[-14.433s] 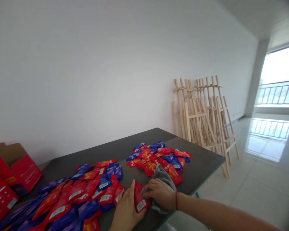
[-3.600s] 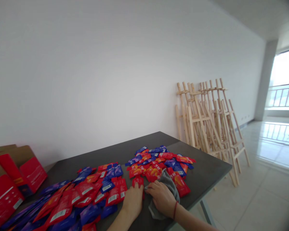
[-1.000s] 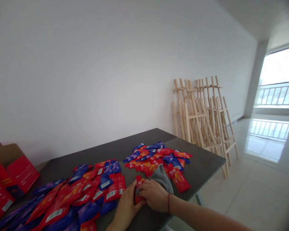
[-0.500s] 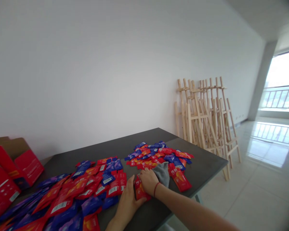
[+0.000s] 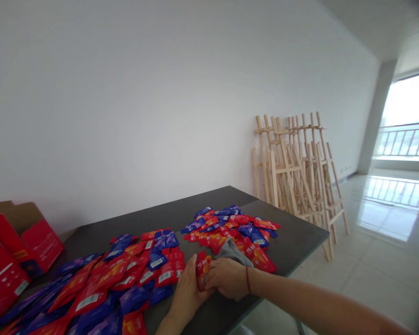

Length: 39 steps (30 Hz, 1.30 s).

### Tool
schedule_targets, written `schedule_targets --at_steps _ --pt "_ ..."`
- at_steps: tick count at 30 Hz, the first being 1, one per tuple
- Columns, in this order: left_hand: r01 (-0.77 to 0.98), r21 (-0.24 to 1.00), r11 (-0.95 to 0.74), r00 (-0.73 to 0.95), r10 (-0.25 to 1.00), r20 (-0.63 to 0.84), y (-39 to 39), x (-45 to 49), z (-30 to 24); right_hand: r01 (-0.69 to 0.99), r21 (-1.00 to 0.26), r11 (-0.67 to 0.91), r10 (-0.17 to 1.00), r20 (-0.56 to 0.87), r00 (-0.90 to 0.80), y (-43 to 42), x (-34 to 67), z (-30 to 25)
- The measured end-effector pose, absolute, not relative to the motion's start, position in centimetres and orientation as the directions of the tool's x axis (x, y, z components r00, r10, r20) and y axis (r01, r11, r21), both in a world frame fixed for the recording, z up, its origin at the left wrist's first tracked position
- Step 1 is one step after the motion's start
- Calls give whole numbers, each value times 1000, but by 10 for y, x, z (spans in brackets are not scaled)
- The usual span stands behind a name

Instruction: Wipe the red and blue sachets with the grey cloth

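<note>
A small red packet (image 5: 203, 266) with orange print and white lettering is held near the table's front edge, its upper part showing between both hands. My left hand (image 5: 186, 289) grips its left side, thumb along the bottom. My right hand (image 5: 227, 278) is closed over a bunched grey cloth (image 5: 233, 252), and its fingertips touch the packet's lower right. Part of the cloth is hidden under the palm. Just beyond the cloth lies another red packet (image 5: 261, 258), flat on the table.
Red and blue packets form a large pile (image 5: 122, 274) at left and a smaller pile (image 5: 230, 221) at the far right of the dark table (image 5: 150, 204). An opened red carton (image 5: 42, 242) stands at the left edge. Wooden easels (image 5: 293, 172) lean against the wall.
My right hand has drawn down and nearer to me, uncovering the red packet's front. The grey cloth has shifted with it. My left hand stays nearly in place on the packet.
</note>
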State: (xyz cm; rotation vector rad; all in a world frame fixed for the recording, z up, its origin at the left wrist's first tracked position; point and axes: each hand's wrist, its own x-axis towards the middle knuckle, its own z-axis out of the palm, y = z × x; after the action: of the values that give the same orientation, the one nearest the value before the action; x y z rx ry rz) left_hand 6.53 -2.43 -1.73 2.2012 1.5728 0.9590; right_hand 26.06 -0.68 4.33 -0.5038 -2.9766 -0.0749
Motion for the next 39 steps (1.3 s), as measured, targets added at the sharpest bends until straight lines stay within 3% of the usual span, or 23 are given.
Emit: schedule_targets --at_steps 6,14,21,33,36,39 --pt "755 574 -317 206 946 252 -31 71 1 549 78 832 526 201 -826 11 253 42" --pt "753 567 -334 210 939 273 -31 71 0 318 12 948 310 193 -931 -2 251 31" --pt "755 566 -332 218 941 260 -32 71 3 378 -146 914 399 161 -903 -18 297 40" --pt "769 557 -313 214 948 237 -32 71 5 666 69 743 642 206 -738 3 257 36" --pt "772 556 -308 215 950 228 -33 71 7 647 84 758 624 193 -757 5 253 39" --pt "776 555 -300 212 952 219 -33 70 7 556 82 827 536 184 -824 -5 265 37"
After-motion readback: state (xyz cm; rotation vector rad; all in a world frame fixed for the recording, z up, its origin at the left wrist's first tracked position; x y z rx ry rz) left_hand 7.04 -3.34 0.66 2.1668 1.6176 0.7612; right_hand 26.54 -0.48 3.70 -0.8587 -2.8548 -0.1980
